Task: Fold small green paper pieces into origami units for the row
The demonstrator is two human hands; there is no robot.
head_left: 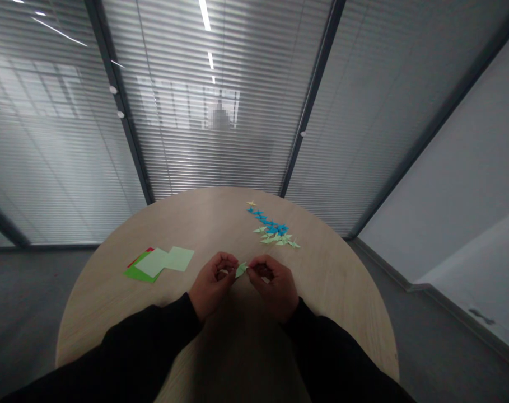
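Observation:
Between my two hands is a small folded piece of pale green paper [241, 270], held just above the near middle of the table. My left hand [214, 284] pinches its left side between thumb and fingers. On its right edge, the fingertips of my right hand [273, 282] are closed in a pinch too. Beyond my right hand lie several folded pale green paper pieces [267, 239] with pointed ends. Several blue folded paper pieces [260, 217] trail away behind them, and a single yellow one [251, 203] lies at the far end.
Flat square sheets lie on the left of the round wooden table [111, 313]: pale green paper [181, 258], brighter green paper [140, 272] and a red corner [149, 249] beneath. Glass panels with blinds [220, 162] stand behind the table, and a white wall [460, 168] rises at right.

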